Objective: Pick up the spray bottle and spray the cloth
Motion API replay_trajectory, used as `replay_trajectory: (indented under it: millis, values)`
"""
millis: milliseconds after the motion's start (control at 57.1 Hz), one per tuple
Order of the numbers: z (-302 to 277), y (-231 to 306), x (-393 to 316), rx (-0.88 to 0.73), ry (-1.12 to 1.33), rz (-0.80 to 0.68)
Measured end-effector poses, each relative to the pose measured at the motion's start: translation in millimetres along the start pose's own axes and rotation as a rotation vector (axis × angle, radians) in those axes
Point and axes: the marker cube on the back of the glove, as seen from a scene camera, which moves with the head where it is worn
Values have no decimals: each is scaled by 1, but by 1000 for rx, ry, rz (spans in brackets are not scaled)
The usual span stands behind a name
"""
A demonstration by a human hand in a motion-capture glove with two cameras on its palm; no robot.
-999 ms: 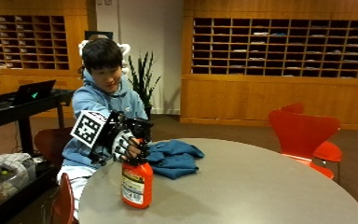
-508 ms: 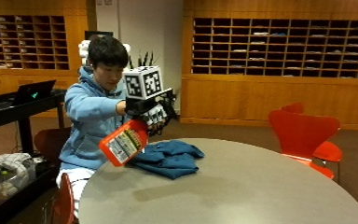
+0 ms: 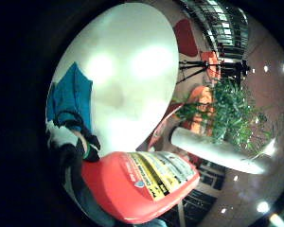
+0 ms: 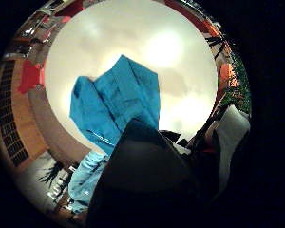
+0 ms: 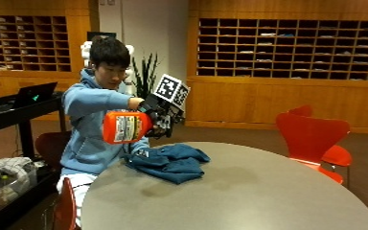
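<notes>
Grey round table spreads before me, with the blue cloth crumpled near its edge by my body. My gloved right hand curls round the neck of the orange spray bottle, holding it tipped sideways above the cloth.

The spray bottle is red-orange with a white and yellow label (the print is too small to read). It is in the air, tipped on its side, base pointing away from the cloth, above the table's edge nearest the person. The cloth is blue, crumpled in a loose heap on the grey round table, near that same edge.
</notes>
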Motion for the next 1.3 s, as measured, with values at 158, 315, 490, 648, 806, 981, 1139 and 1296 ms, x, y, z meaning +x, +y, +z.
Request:
replay_trajectory:
  millis: [158,315,490,648,806,981,1139,1296]
  values:
    - [13,-3,-15,-34,32,-32]
    - [3,0,-24,-29,28,-32]
    - [-16,4,-20,-4,32,-20]
    - [-18,9,-28,-18,32,-32]
    - [-5,0,-37,-57,-23,-44]
    - [-22,1,-40,-29,-134,-60]
    - [-82,12,-39,122,-414,-135]
    - [-133,16,-38,345,-683,-155]
